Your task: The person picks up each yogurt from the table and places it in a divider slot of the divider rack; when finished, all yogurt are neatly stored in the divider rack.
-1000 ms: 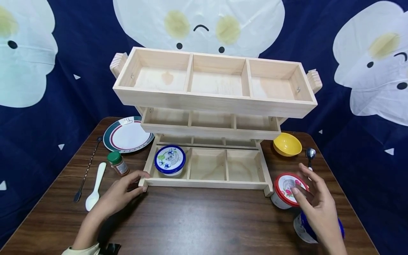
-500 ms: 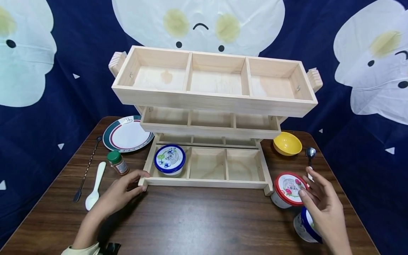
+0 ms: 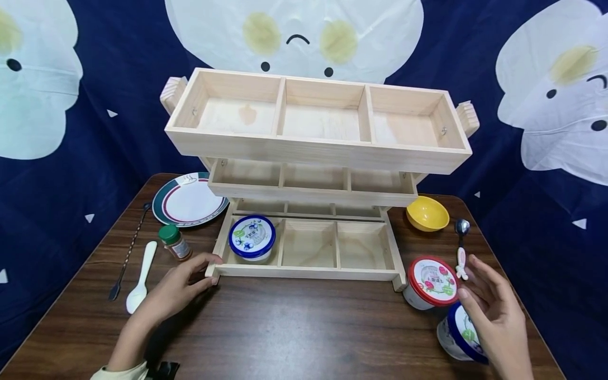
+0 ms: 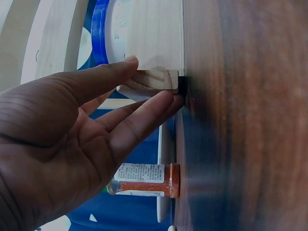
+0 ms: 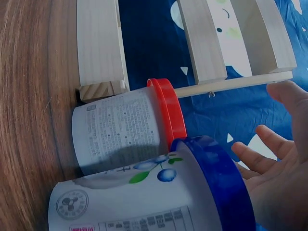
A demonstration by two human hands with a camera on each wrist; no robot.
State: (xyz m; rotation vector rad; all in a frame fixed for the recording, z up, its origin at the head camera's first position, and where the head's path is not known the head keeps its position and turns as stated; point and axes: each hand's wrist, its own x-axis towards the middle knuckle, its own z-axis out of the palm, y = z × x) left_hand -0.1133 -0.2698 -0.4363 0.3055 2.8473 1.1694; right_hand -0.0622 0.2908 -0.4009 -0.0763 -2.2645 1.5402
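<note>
My left hand (image 3: 182, 287) pinches the front left corner of a tiered wooden storage box (image 3: 309, 273), thumb on one side and fingers on the other, as the left wrist view shows. A blue-lidded tub (image 3: 252, 237) sits in the bottom tier's left compartment. Over on the right, my right hand (image 3: 496, 316) hovers with spread fingers, holding nothing. Beneath it is a second blue-lidded tub (image 5: 144, 197), partly hidden by the hand in the head view. A red-lidded tub (image 3: 433, 281) stands just left of the fingertips, beside the box's front right corner.
Left of the box lie a plate (image 3: 190, 200), a green-capped spice jar (image 3: 176, 244), a white spoon (image 3: 141, 279) and a twisted-handle bar spoon (image 3: 130, 253). A yellow bowl (image 3: 427, 214) and a rabbit-handled spoon (image 3: 461, 248) are at the back right. The upper tiers overhang the bottom one.
My right hand has drawn back to the right and slightly down, away from the red-lidded tub, uncovering its lid and more of the second blue lid. The left hand stays on the box corner.
</note>
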